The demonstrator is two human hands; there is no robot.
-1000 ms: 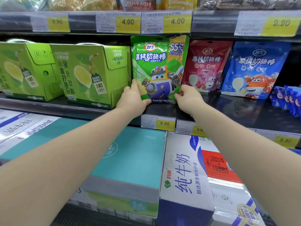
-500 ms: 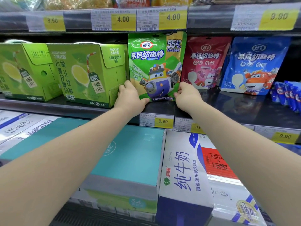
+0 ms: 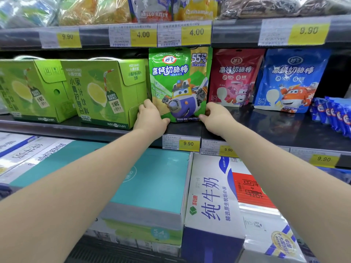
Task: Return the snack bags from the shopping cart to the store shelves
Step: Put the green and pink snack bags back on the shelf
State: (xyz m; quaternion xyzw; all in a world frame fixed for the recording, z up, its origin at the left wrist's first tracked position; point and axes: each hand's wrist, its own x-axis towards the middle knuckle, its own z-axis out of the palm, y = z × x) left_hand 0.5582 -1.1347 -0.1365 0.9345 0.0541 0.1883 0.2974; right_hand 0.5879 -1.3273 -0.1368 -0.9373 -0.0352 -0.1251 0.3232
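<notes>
The dark shelf [image 3: 275, 128] carries two green juice boxes [image 3: 106, 92] at the left. Just beside them a green snack bag [image 3: 178, 82] stands upright, then a red bag [image 3: 235, 76], a blue bag [image 3: 290, 78] and small blue packets [image 3: 332, 114]. Yellow price tags [image 3: 181, 142] line its front edge.

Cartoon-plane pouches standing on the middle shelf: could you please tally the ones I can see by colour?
green pouch: 1
red pouch: 1
blue pouch: 1
Total: 3
</notes>
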